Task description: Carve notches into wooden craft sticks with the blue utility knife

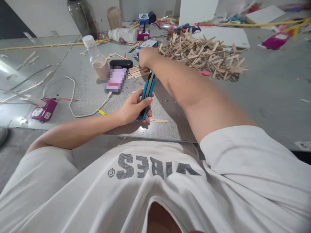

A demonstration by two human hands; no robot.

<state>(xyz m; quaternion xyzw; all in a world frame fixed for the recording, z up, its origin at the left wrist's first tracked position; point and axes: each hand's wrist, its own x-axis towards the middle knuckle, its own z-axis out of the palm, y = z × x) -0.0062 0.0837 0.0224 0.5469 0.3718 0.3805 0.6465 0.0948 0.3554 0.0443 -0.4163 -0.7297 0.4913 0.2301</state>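
Observation:
My left hand [136, 106] is closed around a blue and black utility knife [147, 92], which points away from me. A single craft stick [159, 120] lies flat just under that hand, near the table's front edge. My right hand [147, 57] is stretched far forward over a small stack of craft sticks [137, 72]; its fingers are hidden behind the wrist and forearm. Right behind it is a blue and white box [150, 43]. To the right of that hand rises a big heap of joined or cut craft sticks [206, 53].
A phone [116, 79] with a white cable [73, 97] lies left of the stack, near a black case [120, 63]. A capped plastic bottle [97, 61] tilts beside them. Purple boxes [43, 110], a lying white bottle [123, 35] and a yellow cord [233, 25] surround the workspace.

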